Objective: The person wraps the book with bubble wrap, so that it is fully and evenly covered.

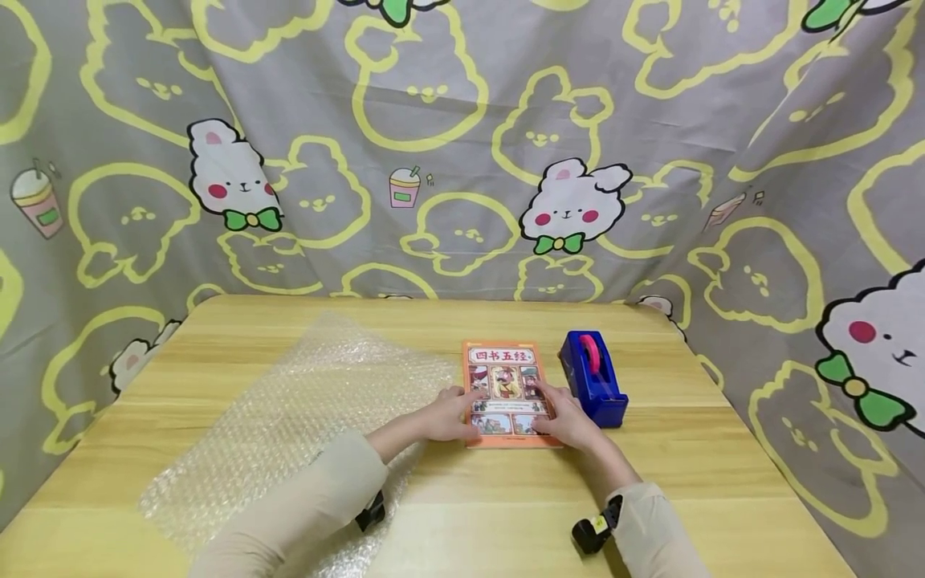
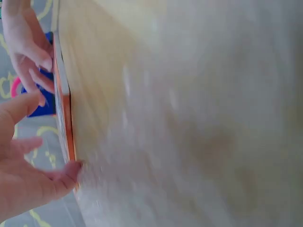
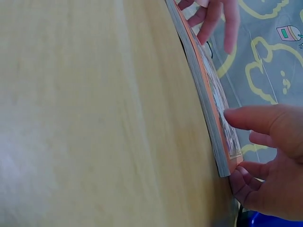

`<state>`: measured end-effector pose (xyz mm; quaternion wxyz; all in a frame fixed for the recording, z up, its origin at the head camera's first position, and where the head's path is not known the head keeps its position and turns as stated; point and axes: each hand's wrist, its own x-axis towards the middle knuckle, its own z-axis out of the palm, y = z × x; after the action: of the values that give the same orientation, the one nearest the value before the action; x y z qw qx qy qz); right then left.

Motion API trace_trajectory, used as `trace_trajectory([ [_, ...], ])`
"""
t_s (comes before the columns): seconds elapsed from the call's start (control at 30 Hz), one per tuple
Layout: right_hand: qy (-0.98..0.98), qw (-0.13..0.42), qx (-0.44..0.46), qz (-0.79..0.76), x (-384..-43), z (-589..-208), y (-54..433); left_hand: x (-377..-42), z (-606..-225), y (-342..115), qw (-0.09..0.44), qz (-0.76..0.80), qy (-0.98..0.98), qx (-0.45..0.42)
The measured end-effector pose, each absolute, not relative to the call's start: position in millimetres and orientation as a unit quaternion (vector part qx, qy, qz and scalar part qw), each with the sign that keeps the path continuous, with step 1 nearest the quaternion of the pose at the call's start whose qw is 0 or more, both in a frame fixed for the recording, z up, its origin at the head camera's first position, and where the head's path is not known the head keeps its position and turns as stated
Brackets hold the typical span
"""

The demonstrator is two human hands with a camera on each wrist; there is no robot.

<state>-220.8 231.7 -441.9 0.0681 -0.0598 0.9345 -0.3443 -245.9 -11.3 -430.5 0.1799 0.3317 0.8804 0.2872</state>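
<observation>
An orange comic-style book [image 1: 503, 381] with Chinese characters on its cover lies face up on the table. At its left side, my left hand [image 1: 446, 415] has its fingers spread, with thumb and fingertips over the cover's edge. One fingertip touches the book's side in the left wrist view. From the opposite side my right hand [image 1: 572, 417] holds the book, its thumb over the cover and its other fingers bent against the edge near a corner. A sheet of clear bubble wrap [image 1: 289, 409] spreads beneath my left forearm, close to the book.
Just right of the book stands a blue tape dispenser [image 1: 594, 381] with a pink roll [image 1: 591, 353]. Grey patterned cloth [image 1: 448, 160] hangs behind the wooden table [image 1: 694, 482] and along both sides. A black wrist camera [image 1: 596, 526] sits under my right wrist.
</observation>
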Motion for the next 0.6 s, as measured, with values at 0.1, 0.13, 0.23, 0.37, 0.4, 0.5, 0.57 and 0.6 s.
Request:
trace_trajectory([
  [0.1,0.937,0.067,-0.059,-0.339,-220.3,-441.8,230.6,-242.7,-431.9,-3.4,0.175,0.345,0.878,0.281],
  [0.13,0.937,0.067,-0.06,-0.338,-220.6,-441.5,230.8,-241.9,-432.2,-0.8,0.176,0.368,0.875,0.262],
  [0.23,0.937,0.063,-0.065,-0.336,-221.3,-440.8,231.1,-241.0,-432.2,5.3,0.181,0.43,0.86,0.205],
  [0.37,0.937,0.061,-0.062,-0.338,-220.8,-442.4,230.8,-241.1,-433.2,11.4,0.187,0.504,0.833,0.132],
  [0.4,0.937,0.061,-0.06,-0.338,-220.0,-442.6,230.5,-240.9,-433.3,12.9,0.188,0.517,0.827,0.116],
  [0.5,0.938,0.064,-0.057,-0.337,-218.2,-442.7,230.0,-240.1,-432.7,15.5,0.191,0.542,0.815,0.078],
  [0.57,0.937,0.062,-0.057,-0.339,-217.5,-442.3,230.9,-240.1,-431.7,16.2,0.191,0.548,0.812,0.062],
  [0.6,0.936,0.06,-0.056,-0.343,-217.2,-442.0,231.8,-240.4,-431.4,16.5,0.191,0.55,0.811,0.058],
])
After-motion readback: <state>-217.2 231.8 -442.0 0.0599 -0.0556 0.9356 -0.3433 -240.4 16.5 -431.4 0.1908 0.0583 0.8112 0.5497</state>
